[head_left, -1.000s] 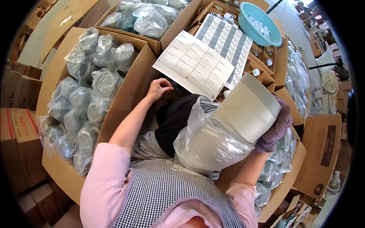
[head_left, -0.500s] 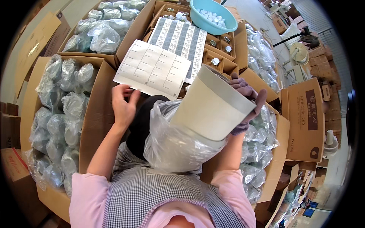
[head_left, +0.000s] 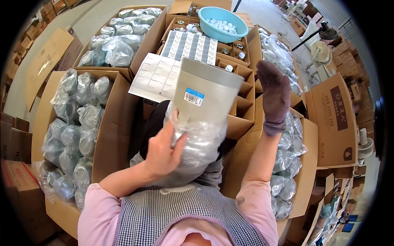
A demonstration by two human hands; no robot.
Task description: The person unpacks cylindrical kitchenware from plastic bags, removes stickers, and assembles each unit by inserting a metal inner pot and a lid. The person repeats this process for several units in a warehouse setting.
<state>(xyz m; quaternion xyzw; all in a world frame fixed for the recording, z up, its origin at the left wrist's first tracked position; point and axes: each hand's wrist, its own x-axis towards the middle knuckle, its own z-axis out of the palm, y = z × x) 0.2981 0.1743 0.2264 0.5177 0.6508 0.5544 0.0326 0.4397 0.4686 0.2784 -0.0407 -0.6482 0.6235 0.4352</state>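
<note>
A grey-beige tub (head_left: 209,87) stands tilted over my lap, its lower part inside a clear plastic bag (head_left: 196,151). On its front is a blue-and-white barcode sticker (head_left: 194,97). My bare left hand (head_left: 163,149) rests against the tub's left front below the sticker, thumb and index finger apart; its other fingers are mostly hidden. Away from the tub, on its right, my gloved right hand (head_left: 273,92) is raised with straight fingers and holds nothing. A white label sheet (head_left: 152,78) lies partly behind the tub, beside a printed label sheet (head_left: 184,45).
A pale blue basin (head_left: 223,35) of small white caps sits on a divided carton (head_left: 246,74) of bottles. Open cartons with bagged items flank me at left (head_left: 107,123) and right (head_left: 301,192). A tall brown carton (head_left: 330,119) stands farther right.
My left hand has moved from the white sheet to the tub. My right hand has left the tub's rim and opened. The tub has turned more upright and left, showing the sticker.
</note>
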